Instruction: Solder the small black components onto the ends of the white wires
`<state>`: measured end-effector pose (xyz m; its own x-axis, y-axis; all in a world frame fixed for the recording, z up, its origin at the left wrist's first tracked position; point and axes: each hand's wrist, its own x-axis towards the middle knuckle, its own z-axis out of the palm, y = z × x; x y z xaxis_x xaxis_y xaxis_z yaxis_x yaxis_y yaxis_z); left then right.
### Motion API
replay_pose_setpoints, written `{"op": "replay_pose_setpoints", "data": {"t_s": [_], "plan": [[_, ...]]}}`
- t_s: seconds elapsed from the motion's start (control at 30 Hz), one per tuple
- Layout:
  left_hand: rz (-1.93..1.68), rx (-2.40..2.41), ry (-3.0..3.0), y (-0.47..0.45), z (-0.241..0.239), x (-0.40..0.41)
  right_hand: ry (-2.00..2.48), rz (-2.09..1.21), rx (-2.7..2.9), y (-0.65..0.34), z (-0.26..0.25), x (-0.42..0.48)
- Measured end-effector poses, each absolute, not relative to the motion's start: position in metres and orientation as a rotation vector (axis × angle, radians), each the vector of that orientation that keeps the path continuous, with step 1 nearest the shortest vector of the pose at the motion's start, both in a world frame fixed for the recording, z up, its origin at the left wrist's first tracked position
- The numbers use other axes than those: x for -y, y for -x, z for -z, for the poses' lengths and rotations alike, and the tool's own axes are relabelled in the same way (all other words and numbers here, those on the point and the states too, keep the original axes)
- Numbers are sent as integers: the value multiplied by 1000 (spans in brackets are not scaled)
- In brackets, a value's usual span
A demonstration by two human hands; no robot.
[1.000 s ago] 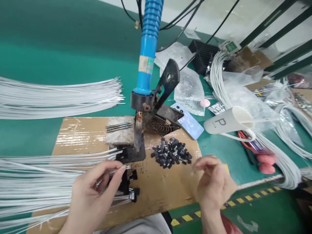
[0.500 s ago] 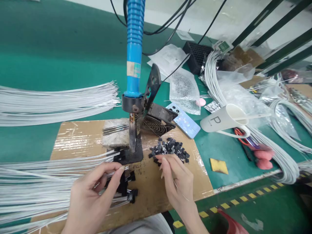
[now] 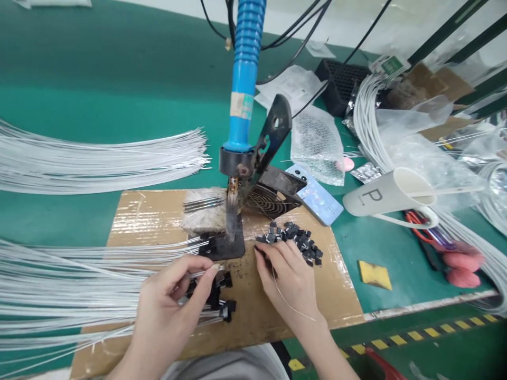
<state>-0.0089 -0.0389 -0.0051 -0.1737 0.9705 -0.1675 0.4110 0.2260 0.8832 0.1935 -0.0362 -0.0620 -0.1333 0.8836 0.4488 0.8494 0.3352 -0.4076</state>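
My left hand point(image 3: 170, 306) pinches the ends of thin white wires point(image 3: 79, 279) between thumb and forefinger, over a few black capped wire ends point(image 3: 222, 303) on the cardboard sheet point(image 3: 150, 221). My right hand point(image 3: 291, 279) lies palm down with its fingertips pressed into the near edge of a heap of small black parts point(image 3: 295, 240); a thin solder strand point(image 3: 287, 301) runs along it. Whether its fingers hold a part is hidden. A blue-handled soldering iron point(image 3: 241, 105) stands upright in a black stand point(image 3: 225, 245) just beyond both hands.
A second bundle of white wires point(image 3: 99, 161) lies at the back left. A small fan point(image 3: 273, 198), a phone point(image 3: 317, 198), a tipped white cup point(image 3: 388, 198), a yellow sponge point(image 3: 374, 274), plastic bags and coiled white cables point(image 3: 368, 116) sit to the right.
My right hand came down from the right, off the sponge's spot, and moved left to the heap of black parts. My left hand kept its pinch on the wires.
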Motion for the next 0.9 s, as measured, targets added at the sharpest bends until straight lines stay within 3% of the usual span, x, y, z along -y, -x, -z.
{"op": "replay_pose_setpoints", "data": {"t_s": [0.5,0.9], "plan": [[-851,-1676,-1285,12,5,37,1458,-1172,871,-162,41,59],[-890,-1517,-1001,4,-11,34,1392,-1303,699,-140,37,55]]}}
